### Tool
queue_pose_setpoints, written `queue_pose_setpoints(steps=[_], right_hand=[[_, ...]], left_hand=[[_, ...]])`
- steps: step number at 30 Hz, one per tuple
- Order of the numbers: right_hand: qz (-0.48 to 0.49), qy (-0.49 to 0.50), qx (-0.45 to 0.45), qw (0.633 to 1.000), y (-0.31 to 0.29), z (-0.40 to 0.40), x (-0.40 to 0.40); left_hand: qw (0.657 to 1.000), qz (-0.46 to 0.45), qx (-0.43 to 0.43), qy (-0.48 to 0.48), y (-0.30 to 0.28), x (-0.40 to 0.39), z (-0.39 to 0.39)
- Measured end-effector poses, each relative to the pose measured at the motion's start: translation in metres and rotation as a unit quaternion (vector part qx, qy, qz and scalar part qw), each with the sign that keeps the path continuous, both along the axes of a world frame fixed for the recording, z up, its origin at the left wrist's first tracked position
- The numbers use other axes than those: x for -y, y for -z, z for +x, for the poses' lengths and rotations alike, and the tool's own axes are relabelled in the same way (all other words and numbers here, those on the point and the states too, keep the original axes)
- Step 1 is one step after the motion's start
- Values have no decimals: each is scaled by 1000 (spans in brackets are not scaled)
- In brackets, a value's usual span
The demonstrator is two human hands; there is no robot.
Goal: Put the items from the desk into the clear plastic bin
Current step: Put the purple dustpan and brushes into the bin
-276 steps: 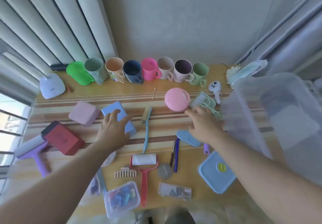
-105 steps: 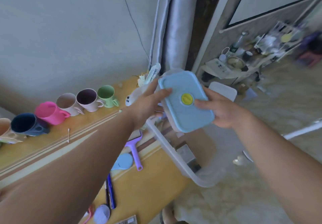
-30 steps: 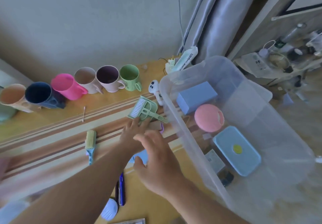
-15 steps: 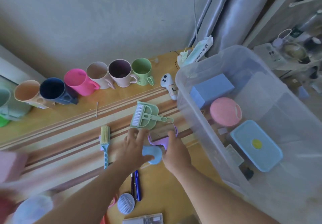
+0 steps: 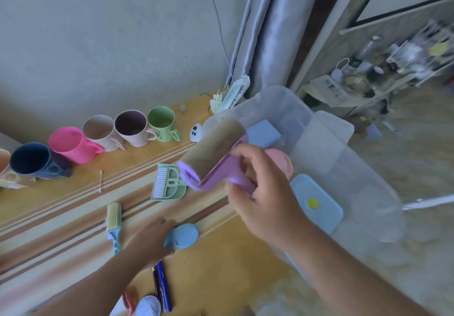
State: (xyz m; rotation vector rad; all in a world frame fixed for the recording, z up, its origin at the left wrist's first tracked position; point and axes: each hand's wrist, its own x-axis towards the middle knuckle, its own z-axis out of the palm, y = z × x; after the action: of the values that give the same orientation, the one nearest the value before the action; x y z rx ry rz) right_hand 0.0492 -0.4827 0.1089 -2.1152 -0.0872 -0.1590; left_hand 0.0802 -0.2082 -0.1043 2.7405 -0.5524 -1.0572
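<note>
My right hand (image 5: 264, 197) grips the purple handle of a lint roller (image 5: 213, 159) and holds it in the air over the desk's right end, next to the clear plastic bin (image 5: 326, 141). Inside the bin lie a blue block (image 5: 266, 132), a pink round case (image 5: 282, 162) and a blue lidded box (image 5: 317, 204). My left hand (image 5: 152, 240) is low over the desk, its fingers curled at the edge of a small blue oval item (image 5: 183, 236); whether it holds the item I cannot tell.
A row of mugs (image 5: 130, 131) lines the back of the desk. A green mini dustpan with brush (image 5: 167, 184), a corn-shaped brush (image 5: 114, 222), pens (image 5: 162, 286), a white gadget (image 5: 196, 132) and a wipes pack (image 5: 235, 94) lie on the desk. Curtains hang behind the bin.
My right hand has lifted the purple lint roller off the desk and carried it up toward the bin. My left hand stays by the blue oval item.
</note>
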Motion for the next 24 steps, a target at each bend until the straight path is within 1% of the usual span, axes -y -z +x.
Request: queue_pose_setpoints(steps=[1,2,4,7,9,10,11,12,13,15,16,17,20,22,24], right_hand=[[-38,35,13,999,5,7,26],[-79,69,1,995,14,14,52],[-173,106,-66,977,39,21,102],[-341,59,-165,924,73,21,149],[-412,25,-222,883,82,24,153],[-439,12,-223,870,85,27,149],[-455,2,-216,864,90,30,144],[-455,1,-209,865,95,33,136],[-438,7,-203,876,100,35,128],[-395,17,-221,892,113,39,111],[-393,9,-237,889,117,41,104],[-404,0,-234,884,121,42,98],[-428,1,-164,889,131,50,93],[-440,-21,-177,880,134,57,97],[-450,-34,-149,880,132,68,97]], left_hand=[[1000,7,-4,-5,-4,1,2],[1000,14,-2,-9,-6,1,2],[999,25,-11,-24,-6,1,2],[998,22,-28,-42,-9,2,-1],[998,11,-35,-58,-12,4,-3],[997,13,-37,-62,-12,4,-4],[997,13,-33,-68,-11,5,-5],[996,14,-29,-77,-11,6,-6],[996,17,-20,-84,-12,8,-7],[995,30,19,-89,-13,13,-7],[994,37,39,-92,-15,18,-5],[993,37,56,-97,-19,24,-2],[991,26,81,-106,-23,47,14],[990,29,100,-100,-26,68,27],[989,22,108,-97,-29,90,39]])
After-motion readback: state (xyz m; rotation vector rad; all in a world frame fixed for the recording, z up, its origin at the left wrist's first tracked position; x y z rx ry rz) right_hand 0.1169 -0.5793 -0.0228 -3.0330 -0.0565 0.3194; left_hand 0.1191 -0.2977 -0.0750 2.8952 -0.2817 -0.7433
